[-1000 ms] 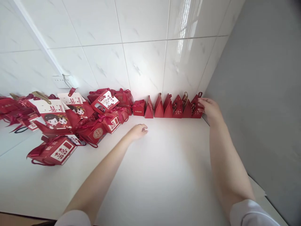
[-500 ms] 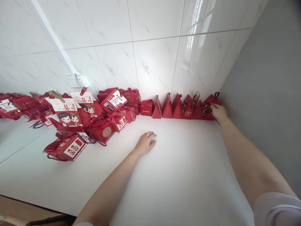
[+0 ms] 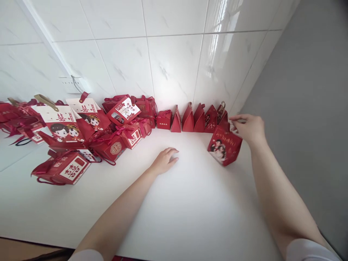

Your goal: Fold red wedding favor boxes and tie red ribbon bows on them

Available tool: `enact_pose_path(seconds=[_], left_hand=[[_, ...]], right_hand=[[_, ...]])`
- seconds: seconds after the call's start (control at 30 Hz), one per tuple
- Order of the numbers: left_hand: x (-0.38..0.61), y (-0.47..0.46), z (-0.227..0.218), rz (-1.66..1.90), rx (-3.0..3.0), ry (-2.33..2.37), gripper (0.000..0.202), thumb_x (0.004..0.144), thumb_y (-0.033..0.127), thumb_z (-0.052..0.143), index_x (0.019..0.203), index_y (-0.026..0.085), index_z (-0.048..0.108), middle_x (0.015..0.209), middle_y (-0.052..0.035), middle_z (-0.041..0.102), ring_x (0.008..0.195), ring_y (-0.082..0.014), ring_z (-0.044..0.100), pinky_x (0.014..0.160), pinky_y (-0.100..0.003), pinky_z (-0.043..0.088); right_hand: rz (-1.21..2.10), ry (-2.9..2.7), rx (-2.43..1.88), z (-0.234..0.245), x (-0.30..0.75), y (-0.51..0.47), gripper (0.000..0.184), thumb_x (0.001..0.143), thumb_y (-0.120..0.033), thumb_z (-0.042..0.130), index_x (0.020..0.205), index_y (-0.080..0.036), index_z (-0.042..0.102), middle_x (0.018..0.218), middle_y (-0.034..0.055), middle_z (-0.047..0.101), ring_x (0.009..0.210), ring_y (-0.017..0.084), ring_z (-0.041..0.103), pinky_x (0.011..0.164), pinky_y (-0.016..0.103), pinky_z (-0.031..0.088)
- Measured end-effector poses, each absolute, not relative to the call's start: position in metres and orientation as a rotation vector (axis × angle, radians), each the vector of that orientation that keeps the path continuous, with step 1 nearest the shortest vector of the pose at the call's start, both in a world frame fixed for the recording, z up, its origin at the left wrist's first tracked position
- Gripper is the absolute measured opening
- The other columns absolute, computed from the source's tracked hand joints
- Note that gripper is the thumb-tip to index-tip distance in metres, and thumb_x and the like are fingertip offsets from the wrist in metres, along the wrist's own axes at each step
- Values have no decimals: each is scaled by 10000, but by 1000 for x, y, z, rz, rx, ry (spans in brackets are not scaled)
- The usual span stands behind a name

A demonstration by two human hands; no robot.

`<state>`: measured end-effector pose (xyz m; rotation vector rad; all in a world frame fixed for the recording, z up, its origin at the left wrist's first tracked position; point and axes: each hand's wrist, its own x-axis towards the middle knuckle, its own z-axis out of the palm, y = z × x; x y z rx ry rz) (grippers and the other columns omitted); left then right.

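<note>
My right hand [image 3: 248, 128] has its fingers pinched at the upper edge of a red gift box [image 3: 225, 146] printed with a couple and gold writing. The box tilts in front of the right end of a row of pointed red gift boxes [image 3: 199, 119]; whether its bottom touches the table cannot be made out. My left hand [image 3: 164, 160] lies on the white table [image 3: 190, 203] with fingers apart and nothing in it. Nearest to it are a small square red box [image 3: 164, 120] and a white-labelled red box with a ribbon [image 3: 132, 137].
A heap of red gift boxes with ribbons and cords [image 3: 65, 165] covers the left part of the table. White wall tiles [image 3: 174, 65] stand behind, with a socket and cable [image 3: 71, 85]. A grey panel [image 3: 304, 119] bounds the right side.
My right hand has drawn the rightmost pointed box out of the row, toward me and to the left, and tilted it. My left hand stays on the table. The view has shifted slightly.
</note>
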<state>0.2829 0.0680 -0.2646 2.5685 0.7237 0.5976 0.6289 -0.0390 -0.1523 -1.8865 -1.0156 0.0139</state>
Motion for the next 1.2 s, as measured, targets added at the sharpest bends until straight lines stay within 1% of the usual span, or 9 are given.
enact_pose_path(seconds=[0.13, 0.27, 0.37, 0.47, 0.53, 0.7, 0.87, 0.97, 1.2], left_hand=[[284, 60, -258, 612, 2519, 644, 452, 946, 455, 520, 1328, 215, 494, 1358, -89, 539, 1285, -238, 498, 1124, -414, 393], [285, 53, -256, 577, 2456, 612, 621, 901, 524, 576, 1413, 218, 403, 1446, -105, 469, 1350, -264, 446, 1140, -430, 380], [288, 48, -257, 551, 2367, 584, 764, 845, 562, 641, 1459, 217, 344, 1498, -125, 411, 1393, -291, 397, 1162, -453, 353], [292, 45, -259, 541, 2353, 528, 865, 794, 564, 702, 1482, 215, 310, 1521, -133, 383, 1408, -301, 376, 1178, -466, 329], [293, 43, -259, 559, 2344, 485, 915, 760, 544, 746, 1487, 213, 300, 1526, -135, 379, 1409, -311, 374, 1183, -476, 318], [294, 38, -254, 689, 2007, 391, 764, 759, 454, 771, 1401, 208, 436, 1391, -125, 545, 1283, -320, 518, 1091, -460, 422], [299, 40, -260, 916, 1514, 571, 486, 799, 478, 724, 1160, 169, 622, 1139, -94, 691, 1049, -277, 651, 918, -379, 523], [300, 50, -265, 1048, 1421, 647, 480, 842, 522, 660, 1179, 185, 600, 1167, -82, 682, 1059, -255, 650, 927, -361, 516], [294, 62, -263, 977, 1305, 639, 589, 906, 635, 488, 1204, 148, 632, 1156, -127, 694, 1043, -269, 672, 977, -417, 506]], right_hand=[[138, -1276, -1782, -146, 584, -43, 221, 850, -361, 674, 1031, -245, 725, 878, 28, 715, 724, 195, 668, 677, 312, 532], [557, -1490, -1675, -133, 568, -59, 471, 965, -609, 448, 1188, -241, 640, 1103, 70, 689, 924, 235, 680, 761, 332, 551], [688, -1741, -1670, -124, 568, -74, 507, 936, -626, 508, 1302, -281, 573, 1170, 65, 665, 1036, 261, 651, 828, 334, 529], [666, -1943, -1780, -125, 563, -81, 341, 841, -487, 683, 1080, -246, 650, 988, 51, 691, 826, 242, 655, 625, 297, 490], [658, -1997, -1829, -131, 555, -80, 196, 830, -404, 678, 861, -216, 631, 784, 20, 664, 639, 197, 589, 520, 280, 402], [865, -1967, -1364, -148, 527, -65, 248, 894, -449, 626, 880, -202, 653, 796, 2, 655, 663, 165, 572, 564, 270, 409], [781, -1307, -1143, -201, 490, -38, 369, 838, -509, 708, 999, -187, 624, 944, 45, 682, 804, 201, 636, 709, 305, 513], [874, -1148, -1023, -243, 469, -26, 492, 833, -529, 711, 1163, -210, 533, 1199, 79, 642, 1072, 236, 621, 932, 361, 515], [1095, -1231, -1056, -276, 463, -23, 575, 838, -515, 725, 1270, -215, 493, 1260, 80, 634, 1126, 247, 620, 980, 392, 523]])
